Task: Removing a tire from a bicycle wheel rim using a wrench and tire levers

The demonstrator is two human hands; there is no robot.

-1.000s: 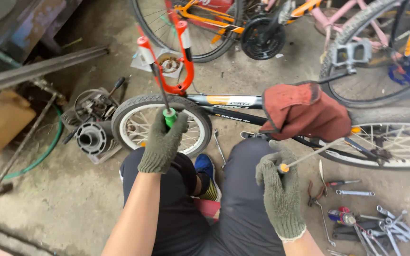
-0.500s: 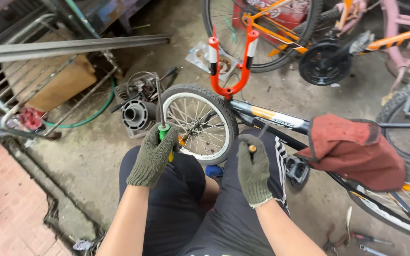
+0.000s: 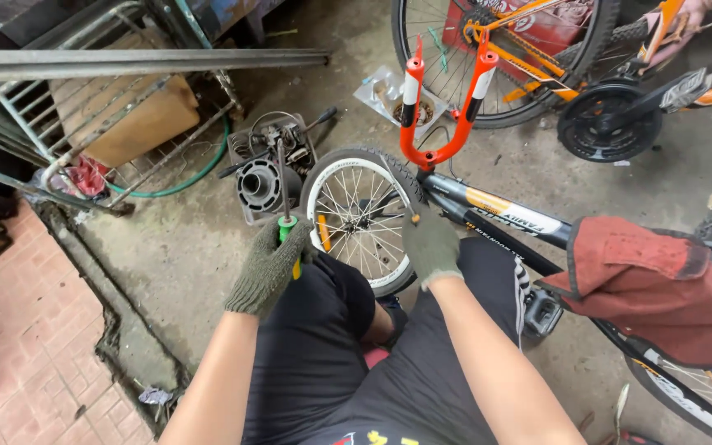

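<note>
The left hand (image 3: 269, 265), in a dark knit glove, has its grip closed around the green-and-yellow handle of a screwdriver (image 3: 284, 210). The shaft stands nearly upright in the frame, tip pointing to the top, past an old engine part (image 3: 261, 183) on the concrete floor (image 3: 183, 247). The right hand (image 3: 430, 243), gloved alike, has its grip closed on a second tool (image 3: 414, 220), of which only a small orange end shows above the fist; its kind cannot be told.

Between the two hands, at the centre of the frame, is the small bicycle wheel (image 3: 358, 216), black tyre on a white rim. It lies just right of the left grip and just left of the right one; the right hand overlaps the rim's right edge, while the left sits just beside the tyre's left edge, so the right is slightly nearer. The dark bicycle frame (image 3: 496, 213) runs from the wheel toward the lower right, where a red cloth (image 3: 653, 284) drapes it. An orange fork (image 3: 442, 107) rises above the wheel, prongs toward the top. The person's knees, in black shorts, fill the bottom centre.
</note>
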